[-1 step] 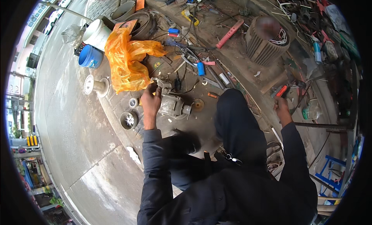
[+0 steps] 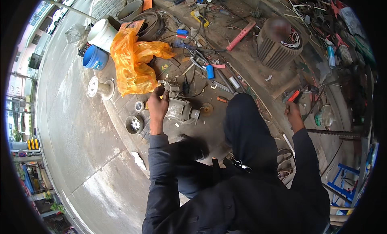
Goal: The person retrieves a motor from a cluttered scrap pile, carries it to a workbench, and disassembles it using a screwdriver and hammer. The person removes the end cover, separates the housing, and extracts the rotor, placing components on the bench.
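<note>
A grey electric motor lies on its side on the ground in front of me. At its left end is my left hand, fingers curled and thumb against them; what they grip is hidden. A crumpled orange plastic bag lies just beyond these fingers. Out to the right, my right hand is closed, its fingertips at the near end of a red-and-black tool. I cannot tell whether it holds that tool. A round cover with a white fan sits left of the motor.
Beyond the bag stand a blue bucket and a white bucket; a white spool is nearer. A ribbed motor housing stands at the far right. Pliers, cables and a pink-handled tool litter the ground. My bent knee rises between my hands.
</note>
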### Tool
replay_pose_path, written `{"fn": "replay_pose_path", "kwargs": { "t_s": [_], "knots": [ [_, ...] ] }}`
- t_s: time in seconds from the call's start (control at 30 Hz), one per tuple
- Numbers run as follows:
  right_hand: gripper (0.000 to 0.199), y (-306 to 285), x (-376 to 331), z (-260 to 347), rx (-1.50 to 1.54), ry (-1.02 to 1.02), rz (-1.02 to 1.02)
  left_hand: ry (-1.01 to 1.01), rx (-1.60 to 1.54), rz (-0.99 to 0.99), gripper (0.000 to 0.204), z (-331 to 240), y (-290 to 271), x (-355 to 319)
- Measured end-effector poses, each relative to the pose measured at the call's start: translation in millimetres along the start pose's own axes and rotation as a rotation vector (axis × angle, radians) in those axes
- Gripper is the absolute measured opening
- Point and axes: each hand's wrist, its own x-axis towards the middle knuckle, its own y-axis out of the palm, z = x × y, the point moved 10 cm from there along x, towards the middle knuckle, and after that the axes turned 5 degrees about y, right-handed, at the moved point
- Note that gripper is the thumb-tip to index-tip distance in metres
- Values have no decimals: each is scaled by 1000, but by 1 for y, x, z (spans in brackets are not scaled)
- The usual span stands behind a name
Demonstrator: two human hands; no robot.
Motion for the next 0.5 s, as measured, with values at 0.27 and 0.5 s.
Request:
{"fn": "replay_pose_path", "kwargs": {
  "t_s": [0.27, 0.5],
  "knots": [
    [14, 32, -14, 50, -118, -117, 30, 12, 0, -69, 32, -19, -14, 0],
    [31, 58, -30, 207, -493, -576, -89, 84, -62, -47, 29, -33, 1, 3]
  ]
}}
